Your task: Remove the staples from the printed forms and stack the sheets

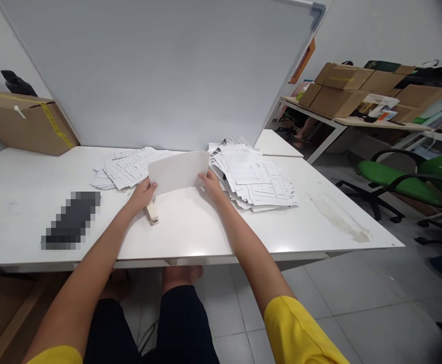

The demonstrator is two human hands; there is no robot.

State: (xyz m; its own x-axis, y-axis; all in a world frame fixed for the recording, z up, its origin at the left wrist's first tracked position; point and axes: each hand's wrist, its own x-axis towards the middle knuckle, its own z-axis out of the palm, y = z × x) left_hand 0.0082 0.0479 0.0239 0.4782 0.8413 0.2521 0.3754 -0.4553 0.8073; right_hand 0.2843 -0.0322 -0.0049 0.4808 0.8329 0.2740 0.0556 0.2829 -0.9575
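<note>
Between my two hands a white sheet of paper (179,173) is held up above the table, its blank side facing me; I cannot tell whether it is one sheet or more. My left hand (144,194) pinches its left edge, thumb in front. On the right edge, my right hand (210,183) grips it the same way. A cream stapler (153,213) lies just below my left hand, partly hidden by it. Behind the left hand is a loose pile of printed papers (130,168). A larger messy stack of printed papers (254,177) lies beyond my right hand.
A blurred-out dark object (71,220) lies on the white table (281,235) at left. A cardboard box (23,124) stands at the back left, beside a large whiteboard (160,76). To the right are a green chair (406,177) and a desk with cardboard boxes (338,96).
</note>
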